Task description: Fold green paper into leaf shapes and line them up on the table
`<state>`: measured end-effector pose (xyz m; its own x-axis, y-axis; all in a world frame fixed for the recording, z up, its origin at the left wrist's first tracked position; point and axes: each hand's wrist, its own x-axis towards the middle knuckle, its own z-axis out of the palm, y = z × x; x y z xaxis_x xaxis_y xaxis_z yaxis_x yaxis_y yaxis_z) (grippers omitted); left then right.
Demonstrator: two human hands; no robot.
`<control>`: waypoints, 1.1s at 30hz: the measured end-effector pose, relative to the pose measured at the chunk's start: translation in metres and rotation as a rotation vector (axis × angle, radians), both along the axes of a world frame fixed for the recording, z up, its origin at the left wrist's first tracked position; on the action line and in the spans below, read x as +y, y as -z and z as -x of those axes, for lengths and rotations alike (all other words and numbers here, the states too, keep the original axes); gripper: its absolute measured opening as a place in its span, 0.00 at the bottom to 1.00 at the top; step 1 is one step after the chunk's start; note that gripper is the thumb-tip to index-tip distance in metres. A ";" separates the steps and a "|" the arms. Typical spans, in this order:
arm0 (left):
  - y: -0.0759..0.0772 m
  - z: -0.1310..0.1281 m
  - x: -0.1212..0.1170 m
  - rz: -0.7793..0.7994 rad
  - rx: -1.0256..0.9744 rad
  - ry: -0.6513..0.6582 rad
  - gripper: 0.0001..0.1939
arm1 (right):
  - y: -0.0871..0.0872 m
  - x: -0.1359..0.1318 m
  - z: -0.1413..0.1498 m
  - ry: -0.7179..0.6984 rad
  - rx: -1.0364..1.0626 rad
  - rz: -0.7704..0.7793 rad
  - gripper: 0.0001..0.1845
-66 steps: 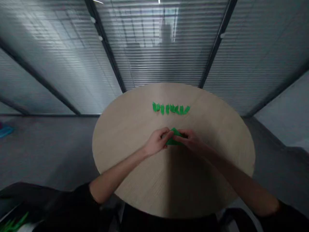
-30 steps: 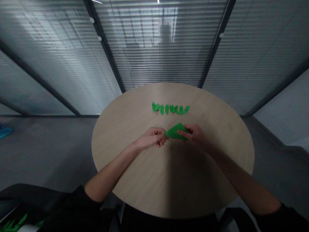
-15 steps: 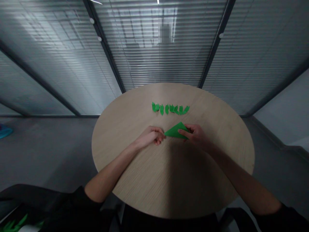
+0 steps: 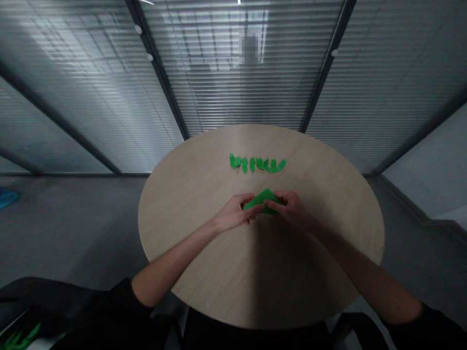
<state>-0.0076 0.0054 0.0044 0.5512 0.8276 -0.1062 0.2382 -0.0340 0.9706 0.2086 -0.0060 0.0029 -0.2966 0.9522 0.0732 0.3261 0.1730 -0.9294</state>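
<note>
A folded green sheet of paper [image 4: 263,196] is held between my two hands above the middle of the round table [image 4: 204,160]. My left hand [image 4: 237,211] grips its left end, thumb laid along the near side. On the right end, my right hand [image 4: 288,206] pinches it with the thumb on top. The fingers behind and under the paper are partly hidden. Farther back on the table lies a row of several small folded green paper pieces [image 4: 252,164], apart from both hands.
Behind the table rises a glass partition with blinds [image 4: 241,97]. At the lower left, green pieces [image 4: 25,338] lie beside something white on a dark chair. A blue object [image 4: 7,197] sits on the floor at far left. My shadow falls across the near table.
My left hand has moved right from the paper's left tip and now overlaps more of it. The paper and right hand have shifted slightly left. The row of green pieces is unmoved.
</note>
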 end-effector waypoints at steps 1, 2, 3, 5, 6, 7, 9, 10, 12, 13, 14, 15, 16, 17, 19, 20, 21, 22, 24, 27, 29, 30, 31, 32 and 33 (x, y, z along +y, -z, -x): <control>0.001 -0.001 0.000 0.001 -0.013 0.017 0.24 | 0.000 0.000 0.000 -0.014 0.000 -0.012 0.20; 0.003 -0.002 0.000 0.002 -0.020 0.030 0.24 | 0.000 0.000 0.000 -0.030 -0.001 -0.022 0.20; 0.004 -0.002 0.000 0.002 -0.026 0.041 0.24 | 0.001 0.000 0.000 -0.044 -0.003 -0.028 0.20; 0.005 -0.002 0.001 0.010 -0.036 0.056 0.23 | 0.001 0.000 -0.001 -0.061 -0.007 -0.034 0.20; 0.006 -0.002 0.002 0.018 -0.040 0.063 0.23 | 0.001 0.000 -0.001 -0.065 -0.010 -0.031 0.20; 0.006 -0.001 0.002 0.026 -0.042 0.065 0.22 | 0.001 0.000 -0.001 -0.066 -0.012 -0.026 0.20; 0.006 -0.001 0.002 0.043 -0.033 0.066 0.21 | 0.001 0.001 -0.001 -0.059 -0.013 -0.017 0.20; 0.005 -0.001 0.002 0.051 -0.028 0.065 0.20 | 0.001 0.001 -0.001 -0.054 -0.016 -0.013 0.20; 0.005 -0.002 0.001 0.070 -0.022 0.057 0.19 | 0.000 0.000 0.000 -0.041 -0.024 -0.007 0.20; 0.004 -0.003 0.001 0.080 -0.020 0.052 0.18 | 0.000 0.000 0.000 -0.035 -0.028 -0.007 0.20; 0.004 -0.003 0.001 0.091 -0.016 0.045 0.17 | 0.000 0.000 0.000 -0.033 -0.031 -0.009 0.20; 0.004 -0.003 0.001 0.100 -0.012 0.038 0.16 | 0.000 0.000 0.000 -0.037 -0.032 -0.010 0.20; 0.004 -0.004 0.001 0.107 -0.006 0.034 0.15 | 0.000 0.000 0.001 -0.042 -0.029 -0.010 0.20; 0.004 -0.003 0.001 0.108 0.001 0.035 0.14 | 0.000 0.000 0.001 -0.046 -0.025 -0.011 0.20; 0.004 -0.002 0.001 0.105 0.006 0.049 0.13 | 0.001 -0.001 0.002 -0.050 -0.016 -0.012 0.20; 0.005 -0.002 0.002 0.103 0.006 0.062 0.13 | 0.002 -0.001 0.002 -0.050 -0.012 -0.011 0.20; 0.005 -0.001 0.002 0.101 0.007 0.077 0.12 | 0.002 -0.001 0.003 -0.049 -0.012 -0.009 0.20; 0.005 0.000 0.002 0.100 0.008 0.088 0.12 | 0.003 -0.001 0.003 -0.048 -0.016 -0.008 0.20; 0.005 0.000 0.003 0.111 0.021 0.098 0.12 | 0.003 -0.001 0.003 -0.043 -0.028 -0.002 0.20; 0.007 -0.001 0.003 0.139 0.043 0.069 0.15 | 0.002 -0.001 0.003 -0.033 -0.033 -0.013 0.19; 0.008 -0.002 0.003 0.149 0.043 0.054 0.15 | 0.002 -0.001 0.002 -0.047 -0.026 -0.021 0.20; 0.008 -0.003 0.004 0.149 0.040 0.048 0.15 | 0.002 0.000 0.002 -0.054 -0.025 -0.024 0.20; 0.008 -0.003 0.003 0.151 0.037 0.046 0.14 | 0.003 0.000 0.001 -0.057 -0.026 -0.025 0.20; 0.008 -0.002 0.003 0.152 0.034 0.045 0.14 | 0.004 0.000 0.001 -0.056 -0.031 -0.025 0.20; 0.007 -0.002 0.003 0.155 0.032 0.048 0.14 | 0.005 0.001 0.001 -0.052 -0.037 -0.026 0.20</control>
<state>-0.0057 0.0087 -0.0029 0.5840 0.7728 -0.2483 0.2706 0.1030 0.9572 0.2079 -0.0053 -0.0018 -0.3485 0.9334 0.0861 0.3499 0.2148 -0.9118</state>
